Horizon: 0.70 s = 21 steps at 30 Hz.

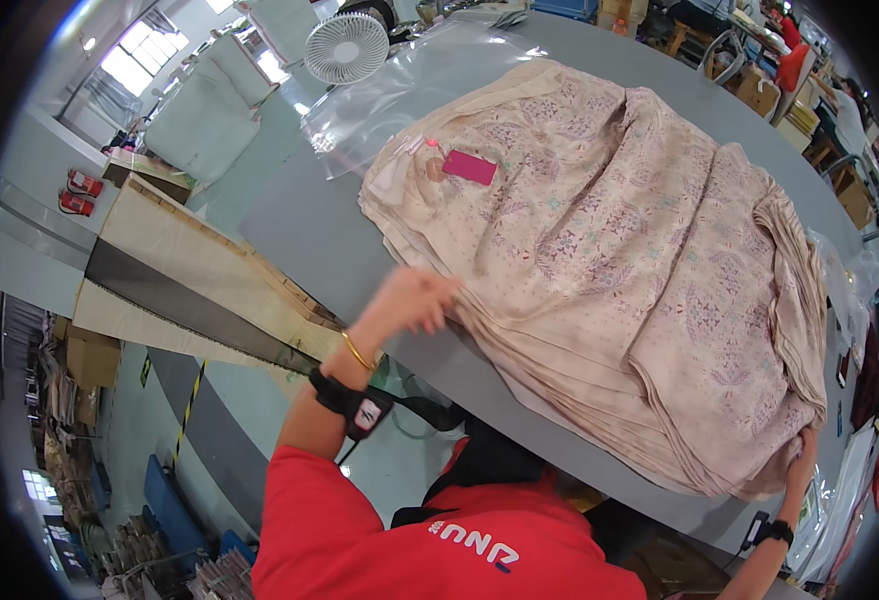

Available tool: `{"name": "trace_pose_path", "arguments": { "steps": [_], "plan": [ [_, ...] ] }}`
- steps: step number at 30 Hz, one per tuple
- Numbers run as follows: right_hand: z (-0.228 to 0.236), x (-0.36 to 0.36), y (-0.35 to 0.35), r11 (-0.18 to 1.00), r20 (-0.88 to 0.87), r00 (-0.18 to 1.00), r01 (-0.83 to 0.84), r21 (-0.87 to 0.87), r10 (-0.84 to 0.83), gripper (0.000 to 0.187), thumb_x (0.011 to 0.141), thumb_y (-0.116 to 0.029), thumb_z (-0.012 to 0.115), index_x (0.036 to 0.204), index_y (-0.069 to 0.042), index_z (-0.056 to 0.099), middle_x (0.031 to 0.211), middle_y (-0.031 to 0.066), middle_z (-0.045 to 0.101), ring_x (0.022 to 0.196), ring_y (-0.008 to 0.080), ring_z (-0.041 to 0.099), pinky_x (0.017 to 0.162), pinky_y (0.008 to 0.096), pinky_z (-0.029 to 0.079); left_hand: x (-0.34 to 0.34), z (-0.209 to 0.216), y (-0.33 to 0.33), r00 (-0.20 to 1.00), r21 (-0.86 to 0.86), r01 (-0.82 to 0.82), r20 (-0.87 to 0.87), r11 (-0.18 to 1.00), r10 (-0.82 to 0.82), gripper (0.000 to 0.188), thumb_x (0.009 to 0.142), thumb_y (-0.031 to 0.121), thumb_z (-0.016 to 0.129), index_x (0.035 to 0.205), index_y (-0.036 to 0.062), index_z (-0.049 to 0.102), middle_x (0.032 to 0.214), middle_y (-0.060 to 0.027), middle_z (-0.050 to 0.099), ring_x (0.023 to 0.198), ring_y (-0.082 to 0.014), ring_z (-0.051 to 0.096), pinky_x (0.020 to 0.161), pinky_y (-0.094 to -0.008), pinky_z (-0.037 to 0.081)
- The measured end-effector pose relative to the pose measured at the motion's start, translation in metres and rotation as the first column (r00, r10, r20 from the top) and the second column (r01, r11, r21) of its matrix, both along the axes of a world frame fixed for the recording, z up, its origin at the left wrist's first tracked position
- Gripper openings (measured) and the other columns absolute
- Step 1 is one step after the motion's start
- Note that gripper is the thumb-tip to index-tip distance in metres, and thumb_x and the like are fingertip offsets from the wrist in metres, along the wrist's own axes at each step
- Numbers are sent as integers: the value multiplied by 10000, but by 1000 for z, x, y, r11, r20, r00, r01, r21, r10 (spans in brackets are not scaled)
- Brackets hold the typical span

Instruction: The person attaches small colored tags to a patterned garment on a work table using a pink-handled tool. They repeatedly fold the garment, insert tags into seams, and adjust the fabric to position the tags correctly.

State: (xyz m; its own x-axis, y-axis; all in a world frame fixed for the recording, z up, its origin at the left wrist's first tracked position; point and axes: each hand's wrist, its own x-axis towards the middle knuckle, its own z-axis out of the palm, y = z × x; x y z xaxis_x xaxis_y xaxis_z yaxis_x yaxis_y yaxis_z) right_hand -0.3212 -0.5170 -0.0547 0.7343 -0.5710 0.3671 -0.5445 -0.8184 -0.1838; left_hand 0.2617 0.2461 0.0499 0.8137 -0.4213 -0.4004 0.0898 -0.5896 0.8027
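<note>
A stack of pale pink fabric (pixel 599 270) with a purple and teal floral pattern lies across the grey table, its many layers showing as folds along the near edge. My left hand (pixel 414 300) is beside the stack's near left edge, blurred, with fingers apart and nothing visible in them. At the near right corner, my right hand (pixel 805 450) grips the fabric's edge, its fingertips partly hidden by the cloth. A magenta card (pixel 469 168) rests on the fabric's far left part, next to a small pink item (pixel 432 145).
Clear plastic sheeting (pixel 399 90) covers the far left of the grey table (pixel 299 235), near a white fan (pixel 347 48). Plastic bags (pixel 849 280) lie beyond the fabric's right side. A wooden-edged board (pixel 229 255) stands left of the table. Other people work at the far right.
</note>
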Motion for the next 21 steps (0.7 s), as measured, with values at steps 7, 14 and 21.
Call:
{"name": "trace_pose_path", "arguments": {
  "steps": [7, 14, 21],
  "plan": [
    [-76, -105, -41, 791, 303, 780, 365, 491, -548, 327, 1087, -166, 489, 1315, 15, 638, 1281, 194, 673, 1158, 319, 643, 1087, 428, 473, 131, -19, 13, -70, 3, -472, 997, 882, -40, 584, 874, 376, 839, 1296, 12, 665, 883, -98, 693, 1009, -333, 691, 967, -455, 532],
    [-15, -67, 9, 690, 51, 729, 666, -283, -683, 432, 1002, -123, 653, 1425, -57, 599, 1386, 255, 629, 1229, 462, 612, 1069, 530, 478, 201, 7, 60, 584, -62, -277, 781, 959, 220, 341, 973, 223, 699, 1182, -47, 701, 997, -154, 746, 875, -340, 732, 826, -460, 615],
    [93, 206, 289, 739, 402, 898, -391, 549, 177, 272, 1108, -163, 559, 1288, -15, 698, 1199, 58, 744, 1143, 173, 676, 1011, 325, 512, 221, 116, 86, 885, -774, -165, 158, 611, 438, 256, 1049, 207, 675, 1173, -15, 700, 1122, -128, 747, 952, -260, 752, 847, -426, 646]
  ]
}}
